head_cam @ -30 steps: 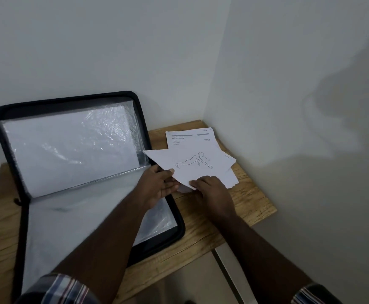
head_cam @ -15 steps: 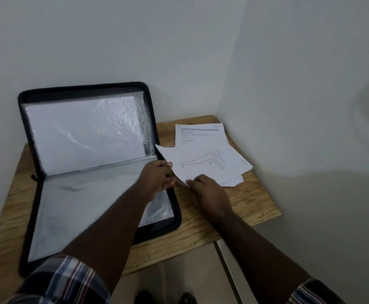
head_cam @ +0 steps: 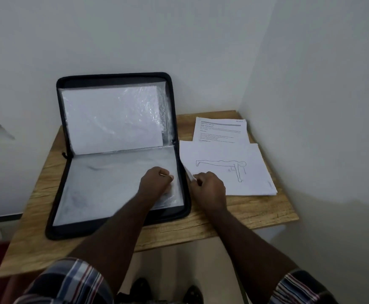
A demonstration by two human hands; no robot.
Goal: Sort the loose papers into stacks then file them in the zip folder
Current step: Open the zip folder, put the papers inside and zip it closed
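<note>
From my remote feed I logged a stack of white sheets topped by a line drawing of a figure in a push-up pose [head_cam: 229,170], lying flat on the right part of the light wooden bench [head_cam: 256,213], just beside the folder. Behind it lay a second white stack with printed text [head_cam: 219,131], partly covered by the near stack's far edge. The right hand [head_cam: 209,185] had its fingers curled and pinched the near-left corner of the drawing stack, that corner lifted slightly off the bench. The black zip folder with clear plastic sleeves [head_cam: 117,154] stood open at the bench's middle: its lid propped upright against the white wall [head_cam: 135,36], its base flat on the wood. A white sheet showed through the sleeve in the lid. The left hand [head_cam: 156,183] rested on the lower sleeve near the folder's right edge, fingers curled under; I could not tell whether it gripped the plastic. Both forearms reached in from plaid sleeves [head_cam: 69,281]. Dark shoes [head_cam: 141,288] showed below the bench's edge.
</note>
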